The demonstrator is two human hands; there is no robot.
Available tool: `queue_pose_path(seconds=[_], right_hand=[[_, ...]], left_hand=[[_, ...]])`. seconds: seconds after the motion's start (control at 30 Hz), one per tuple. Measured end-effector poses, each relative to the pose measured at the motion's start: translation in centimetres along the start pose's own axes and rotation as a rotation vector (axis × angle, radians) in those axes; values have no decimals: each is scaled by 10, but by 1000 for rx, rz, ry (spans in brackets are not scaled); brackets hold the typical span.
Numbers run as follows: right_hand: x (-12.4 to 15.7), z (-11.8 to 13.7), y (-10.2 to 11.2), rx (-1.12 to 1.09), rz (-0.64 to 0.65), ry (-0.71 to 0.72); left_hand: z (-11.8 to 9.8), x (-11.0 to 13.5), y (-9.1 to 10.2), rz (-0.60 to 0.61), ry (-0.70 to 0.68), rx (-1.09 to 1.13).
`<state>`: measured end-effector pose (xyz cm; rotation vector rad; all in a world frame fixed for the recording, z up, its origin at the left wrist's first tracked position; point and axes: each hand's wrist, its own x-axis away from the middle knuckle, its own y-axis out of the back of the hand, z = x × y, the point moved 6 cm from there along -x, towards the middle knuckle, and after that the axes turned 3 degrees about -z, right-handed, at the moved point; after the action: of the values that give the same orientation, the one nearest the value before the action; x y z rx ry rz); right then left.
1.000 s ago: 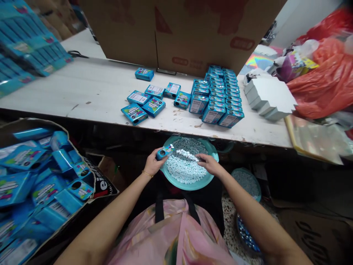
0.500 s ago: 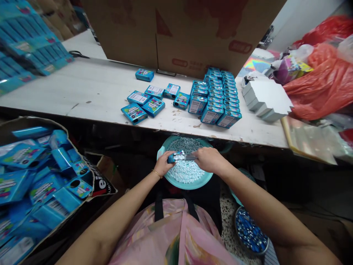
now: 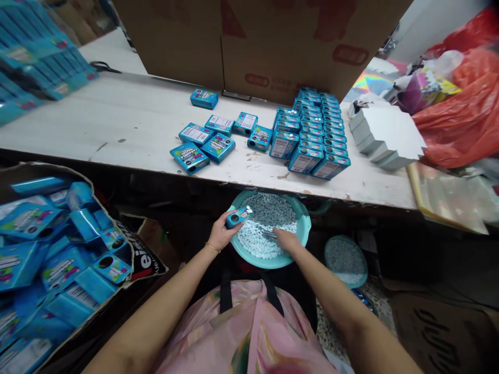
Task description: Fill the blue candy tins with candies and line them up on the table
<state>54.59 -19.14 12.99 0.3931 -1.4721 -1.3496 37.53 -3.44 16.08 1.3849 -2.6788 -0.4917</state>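
Note:
My left hand (image 3: 221,232) grips a small blue candy box (image 3: 237,217), tilted over the left rim of a turquoise basin (image 3: 304,228). A few white candies (image 3: 248,210) show at the box's upper right end. Down in the basin, my right hand (image 3: 286,240) is closed around a small greyish scoop (image 3: 270,235), partly sunk among small pale candies (image 3: 257,244). The candies lie in shadow at the back of the basin and brightly lit at the front.
Several blue boxes (image 3: 189,158) lie loose on the white table (image 3: 128,124), beside standing rows of boxes (image 3: 306,158). A sack of blue boxes (image 3: 58,249) is at left. White cartons (image 3: 385,135) and red bags (image 3: 456,124) sit right. A second basin (image 3: 346,259) stands below.
My right hand has lowered the scoop from the box's mouth into the candies. My left hand has drawn the box slightly left and up. The second basin has come into fuller view.

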Motion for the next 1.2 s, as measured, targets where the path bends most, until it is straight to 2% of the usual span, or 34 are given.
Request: queue_pose_path(seconds=[0.07,0.13,0.2,0.27,0.37,0.43,0.57,0.67,0.8,0.9,1.0,1.1,1.2], right_hand=[[-14,21,-27,-187,-8,-3],[-25,34,-43,-445,-36,-2],[-32,36,-48,-649,-67,32],[-33,31,-46,-754,-85,75],[-27,16,-30,-800,-104,104],[-17,6,-12,-821,-109,120],[11,-8,37,-846,-121,184],[34,-9,79,-738,-151,262],[57,9,119,-340,-140,367],[65,23,134,-32,-131,303],[70,36,142,175,-105,227],[74,49,147,277,-83,208],[79,54,154,302,-113,218]], left_hand=[[0,-1,2,-10,58,13],[-3,-2,6,-22,85,26],[-6,-3,12,-49,85,37],[-8,-2,21,-104,71,42],[-9,0,34,-172,42,38],[-9,1,38,-175,27,26],[-7,2,28,-119,-17,-34],[-11,2,8,-38,-107,-91],[-20,2,-23,74,-215,-136],[-23,5,-38,134,-245,-139],[-22,7,-46,159,-247,-142],[-20,8,-49,172,-243,-145],[-18,7,-47,166,-238,-127]])
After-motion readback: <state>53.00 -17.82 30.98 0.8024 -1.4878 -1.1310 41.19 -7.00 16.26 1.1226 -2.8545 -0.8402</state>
